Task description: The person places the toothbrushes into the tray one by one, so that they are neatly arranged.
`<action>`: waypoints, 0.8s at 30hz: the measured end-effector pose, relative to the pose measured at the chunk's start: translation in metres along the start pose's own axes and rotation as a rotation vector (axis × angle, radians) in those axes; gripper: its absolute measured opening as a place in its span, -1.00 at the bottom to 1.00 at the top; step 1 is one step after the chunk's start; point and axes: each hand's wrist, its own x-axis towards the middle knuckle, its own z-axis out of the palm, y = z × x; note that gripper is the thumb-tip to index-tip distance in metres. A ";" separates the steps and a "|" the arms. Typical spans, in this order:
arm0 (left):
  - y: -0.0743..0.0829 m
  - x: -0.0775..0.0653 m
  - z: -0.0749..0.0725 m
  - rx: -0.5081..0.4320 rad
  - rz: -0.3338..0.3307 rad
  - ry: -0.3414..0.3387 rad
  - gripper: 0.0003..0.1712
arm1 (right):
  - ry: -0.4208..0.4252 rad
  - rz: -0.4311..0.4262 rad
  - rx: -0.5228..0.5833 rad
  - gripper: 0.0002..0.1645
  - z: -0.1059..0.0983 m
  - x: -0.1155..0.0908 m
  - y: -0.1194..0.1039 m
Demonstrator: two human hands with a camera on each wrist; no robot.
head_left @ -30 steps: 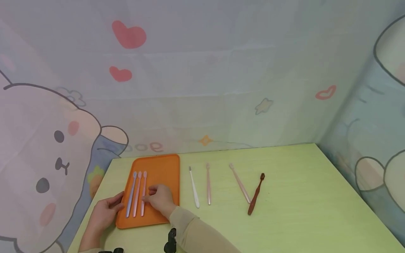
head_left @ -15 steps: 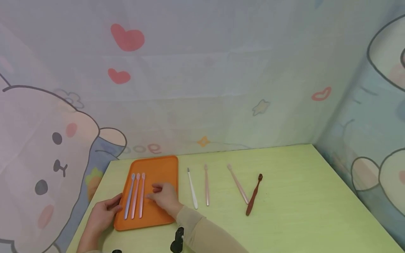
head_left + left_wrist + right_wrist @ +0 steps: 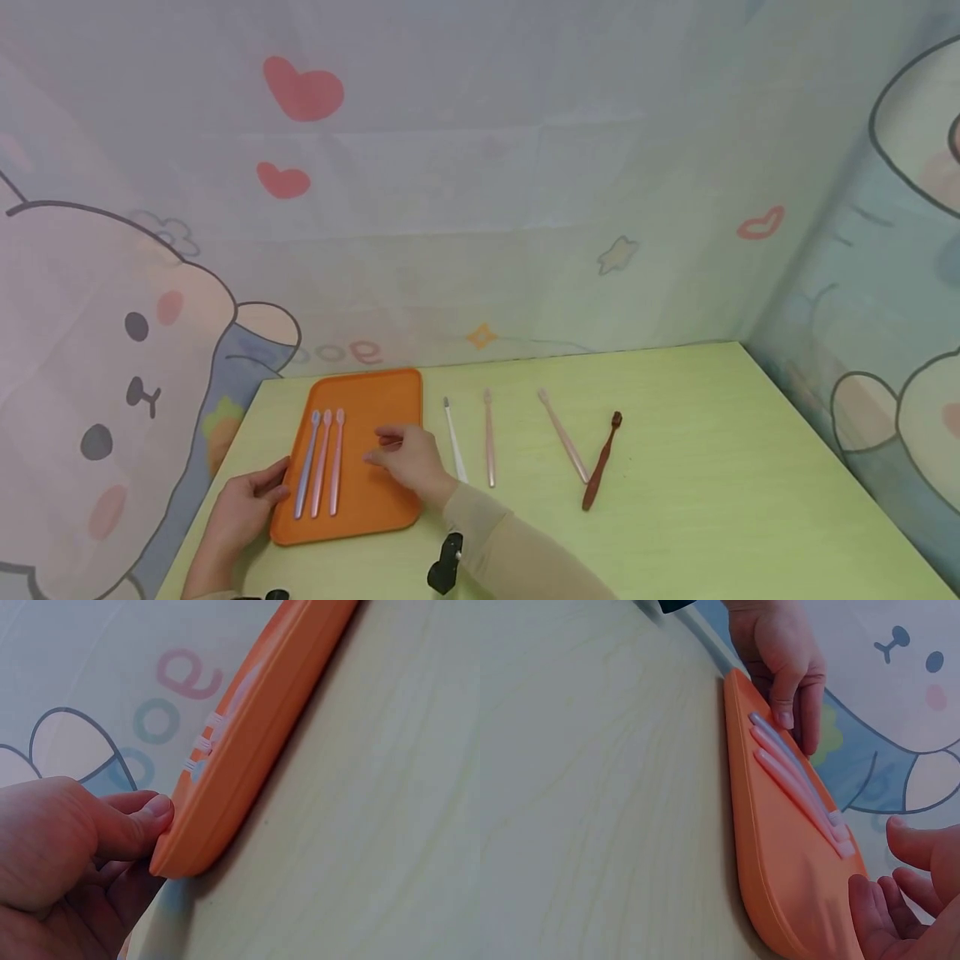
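Note:
An orange tray (image 3: 375, 504) lies at the table's left, with a purple-blue toothbrush (image 3: 306, 471) and two pink toothbrushes (image 3: 322, 467) (image 3: 337, 467) side by side on it. My left hand (image 3: 238, 510) grips the tray's left rim; in the left wrist view its thumb (image 3: 156, 808) presses on the edge. Over the tray's right half hovers my right hand (image 3: 414, 461), fingers loosely bent and nothing in them. It is apart from the brushes. In the right wrist view the right hand (image 3: 919, 900) shows a gap between thumb and fingers.
Right of the tray lie a white toothbrush (image 3: 454, 437), partly behind the right hand, a pale pink toothbrush (image 3: 491, 442), a slanted pink toothbrush (image 3: 564, 437) and a brown toothbrush (image 3: 602, 467). The last two nearly touch. A printed cloth (image 3: 480, 183) stands behind the table (image 3: 690, 467).
My right hand has moved right, away from the rightmost pink toothbrush on the tray, where its fingers were one second ago. The left hand stays on the rim.

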 end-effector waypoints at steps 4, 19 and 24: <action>0.003 0.000 0.000 -0.017 -0.004 0.003 -0.39 | -0.012 -0.014 -0.021 -0.44 -0.014 0.002 0.001; 0.004 -0.002 0.000 -0.020 -0.009 0.003 -0.39 | -0.015 -0.036 -0.007 -0.43 -0.074 -0.006 0.004; 0.002 -0.002 -0.002 0.004 -0.001 0.007 -0.39 | -0.019 -0.053 -0.025 -0.42 -0.098 -0.013 0.014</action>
